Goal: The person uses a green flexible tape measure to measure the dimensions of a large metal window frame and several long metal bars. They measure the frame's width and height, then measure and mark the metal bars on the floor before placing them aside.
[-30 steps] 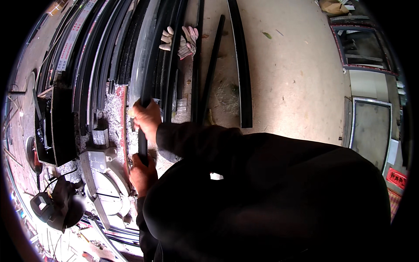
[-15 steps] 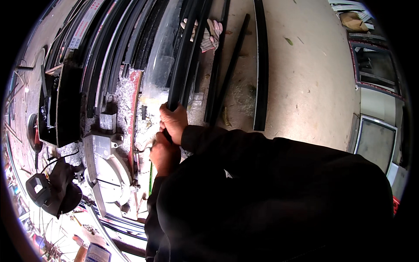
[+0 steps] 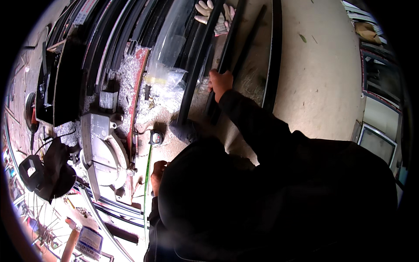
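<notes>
My right hand (image 3: 221, 84) is closed around a long black bar (image 3: 228, 48) on the floor, its fingers curled over the bar's left edge. Beside it to the left lies another black bar (image 3: 194, 72), its near end against my dark shoe (image 3: 184, 131). My left hand (image 3: 158, 177) is low by my knee, which covers most of its fingers; whether it holds anything is hidden. Just above that hand sits a tape measure (image 3: 156, 137), its green blade (image 3: 147, 187) pulled out toward the bottom of the view.
To the left stands a cutting saw (image 3: 52, 174) with a round base (image 3: 109, 163). Metal shavings (image 3: 124, 78) surround a red-edged strip. Pale gloves (image 3: 222, 19), clear plastic film (image 3: 168, 43) and several dark profiles lie ahead. Framed panels (image 3: 379, 139) lean at the right.
Both hands have let go of the bar they held. My right hand moved right onto another bar; my left dropped back toward my knee. The tape measure has come into sight.
</notes>
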`<state>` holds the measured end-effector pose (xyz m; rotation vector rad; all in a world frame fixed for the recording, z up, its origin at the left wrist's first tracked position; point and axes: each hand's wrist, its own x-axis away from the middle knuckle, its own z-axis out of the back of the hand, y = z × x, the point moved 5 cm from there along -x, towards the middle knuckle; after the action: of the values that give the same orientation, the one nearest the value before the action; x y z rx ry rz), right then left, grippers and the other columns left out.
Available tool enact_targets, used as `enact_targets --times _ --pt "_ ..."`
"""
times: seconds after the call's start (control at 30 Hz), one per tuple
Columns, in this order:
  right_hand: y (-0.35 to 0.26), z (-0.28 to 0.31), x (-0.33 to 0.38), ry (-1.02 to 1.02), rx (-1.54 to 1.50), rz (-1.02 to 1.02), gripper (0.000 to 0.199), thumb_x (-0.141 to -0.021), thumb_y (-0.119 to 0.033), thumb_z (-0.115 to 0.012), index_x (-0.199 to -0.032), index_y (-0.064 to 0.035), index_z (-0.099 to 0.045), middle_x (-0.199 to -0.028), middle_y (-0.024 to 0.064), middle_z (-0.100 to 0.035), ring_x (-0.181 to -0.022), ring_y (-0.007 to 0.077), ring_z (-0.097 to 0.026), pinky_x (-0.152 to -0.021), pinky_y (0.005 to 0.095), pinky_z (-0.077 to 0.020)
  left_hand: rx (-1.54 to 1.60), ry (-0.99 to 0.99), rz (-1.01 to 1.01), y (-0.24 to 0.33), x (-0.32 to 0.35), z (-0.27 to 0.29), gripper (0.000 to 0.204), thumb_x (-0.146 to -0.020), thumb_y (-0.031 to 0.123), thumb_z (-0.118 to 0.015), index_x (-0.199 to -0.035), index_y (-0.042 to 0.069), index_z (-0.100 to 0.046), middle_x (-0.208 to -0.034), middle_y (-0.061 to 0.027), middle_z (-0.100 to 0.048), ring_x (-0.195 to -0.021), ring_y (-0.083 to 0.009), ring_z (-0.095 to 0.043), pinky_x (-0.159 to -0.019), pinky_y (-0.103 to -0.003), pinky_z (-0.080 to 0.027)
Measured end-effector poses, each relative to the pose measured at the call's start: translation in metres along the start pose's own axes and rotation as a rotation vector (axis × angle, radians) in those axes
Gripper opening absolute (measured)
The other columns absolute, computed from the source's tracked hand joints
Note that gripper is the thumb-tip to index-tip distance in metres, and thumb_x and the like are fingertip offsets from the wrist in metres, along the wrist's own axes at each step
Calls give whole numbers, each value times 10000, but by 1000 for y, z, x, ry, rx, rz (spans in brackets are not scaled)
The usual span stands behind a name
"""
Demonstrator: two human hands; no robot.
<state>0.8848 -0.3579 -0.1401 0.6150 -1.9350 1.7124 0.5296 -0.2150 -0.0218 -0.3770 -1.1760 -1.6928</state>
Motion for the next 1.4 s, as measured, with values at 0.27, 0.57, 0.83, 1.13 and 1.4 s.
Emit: enact_targets --times 0.27,0.57,0.83,1.13,1.4 --pt "36 8 -30 26 248 -6 316 -875 -65 -608 -1034 100 -391 -636 125 -519 -488 203 -557 -411 359 -467 -10 -4 34 -49 19 -10 256 -890 266 -643 -1059 81 -590 -835 -142 -679 -787 -263 -674 -689 -364 -515" --pt "42 26 -46 165 1186 214 502 -783 -324 -737 -1005 92 -565 -1001 297 -645 -974 430 -632 -862 459 -503 -9 -21 -22 -85 2 -32 245 -897 272 -624 -1058 89 -597 -884 -151 -692 -858 -284 -682 -744 -377 -520" --pt "38 32 -44 126 1081 122 591 -715 -257 -730 -1132 102 -514 -1160 340 -587 -1115 449 -573 -960 435 -463 -45 33 -123 -112 -14 -35 282 -916 315 -634 -990 43 -619 -890 -164 -698 -845 -300 -696 -732 -394 -539" --pt "40 20 -33 105 1003 188 673 -731 -292 -743 -1178 105 -433 -1128 359 -583 -1086 480 -570 -936 471 -472 -91 24 0 -51 -16 -34 332 -886 362 -623 -984 44 -628 -857 -195 -693 -863 -368 -683 -742 -450 -528" --pt "37 33 -26 111 1094 -15 713 -753 -297 -762 -1226 109 -416 -1176 327 -559 -1047 452 -591 -887 507 -493 -42 60 -8 -51 -27 -34 345 -871 369 -616 -975 41 -645 -868 -207 -691 -879 -398 -672 -764 -470 -527"
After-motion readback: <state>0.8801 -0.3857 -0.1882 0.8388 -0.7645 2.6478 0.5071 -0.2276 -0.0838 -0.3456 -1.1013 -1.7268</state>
